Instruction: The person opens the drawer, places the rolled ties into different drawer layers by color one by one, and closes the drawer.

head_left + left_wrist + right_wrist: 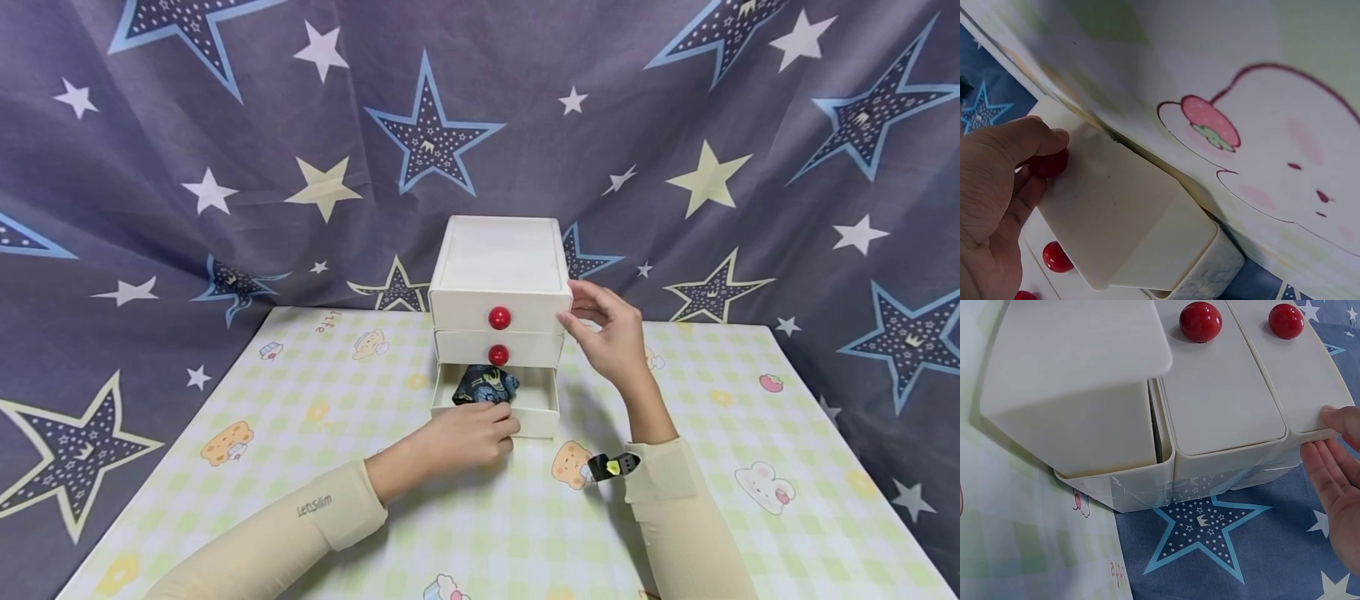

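A white three-drawer cabinet (501,254) has its bottom drawer (536,421) pulled out, while the two upper drawers are closed. Inside the open drawer lies a dark patterned bundle of cloth (486,385). My left hand (461,435) is at the drawer front; in the left wrist view its thumb and fingers pinch the red knob (1049,164), partly covering it. At the cabinet's upper right corner, my right hand (609,333) grips the edge. In the right wrist view, the thumb (1341,419) rests on the top drawer's front and the fingers lie along the side.
The cabinet stands on a table with a green-and-white checked cover (300,433) printed with cartoon figures. Behind it hangs a dark star-patterned curtain (517,167). Red knobs (498,318) stick out from the upper drawers. A black strap (611,467) shows beside the right sleeve.
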A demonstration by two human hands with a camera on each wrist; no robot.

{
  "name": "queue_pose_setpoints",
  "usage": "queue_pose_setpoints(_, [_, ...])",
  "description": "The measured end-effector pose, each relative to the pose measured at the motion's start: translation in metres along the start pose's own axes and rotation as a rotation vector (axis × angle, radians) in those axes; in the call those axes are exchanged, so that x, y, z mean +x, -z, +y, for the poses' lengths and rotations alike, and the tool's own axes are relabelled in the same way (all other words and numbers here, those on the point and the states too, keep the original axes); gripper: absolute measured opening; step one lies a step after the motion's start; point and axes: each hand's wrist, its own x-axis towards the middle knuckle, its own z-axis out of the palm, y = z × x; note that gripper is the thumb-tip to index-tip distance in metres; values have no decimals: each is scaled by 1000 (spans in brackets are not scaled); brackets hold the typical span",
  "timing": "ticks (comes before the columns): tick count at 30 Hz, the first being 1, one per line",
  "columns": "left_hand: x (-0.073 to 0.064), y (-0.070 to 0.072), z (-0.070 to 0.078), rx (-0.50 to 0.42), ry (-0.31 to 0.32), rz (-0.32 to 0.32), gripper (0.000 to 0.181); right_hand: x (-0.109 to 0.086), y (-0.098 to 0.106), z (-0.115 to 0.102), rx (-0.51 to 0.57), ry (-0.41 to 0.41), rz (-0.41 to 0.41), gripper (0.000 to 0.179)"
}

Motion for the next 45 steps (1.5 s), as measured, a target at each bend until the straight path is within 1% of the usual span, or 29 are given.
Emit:
queue_pose_setpoints(5, [1, -3, -2, -1, -3, 7, 9, 0, 0, 0, 0, 2, -2, 41])
queue_pose_setpoints(11, [1, -3, -3, -36, 8, -2, 9, 0, 0, 0, -2, 8, -1, 41])
queue_pose_setpoints(17, [2, -3, -4, -52, 12, -29, 9, 0, 0, 0, -6, 6, -2, 41])
queue_pose_setpoints(24, [3, -4, -6, -102, 34, -67, 12, 0, 1, -1, 5, 2, -3, 41])
queue_pose_setpoints(27, [4, -5, -7, -107, 36, -62, 14, 0, 1, -1, 5, 1, -1, 41])
queue_pose_setpoints(33, [6, -7, -9, -119, 40, -31, 16, 0, 1, 0, 6, 2, -2, 41])
queue_pose_setpoints(40, [6, -12, -11, -101, 33, -27, 16, 0, 1, 0, 11, -2, -1, 41])
queue_pose_setpoints(45, [7, -12, -13, -111, 33, -17, 14, 0, 1, 0, 10, -5, -2, 41])
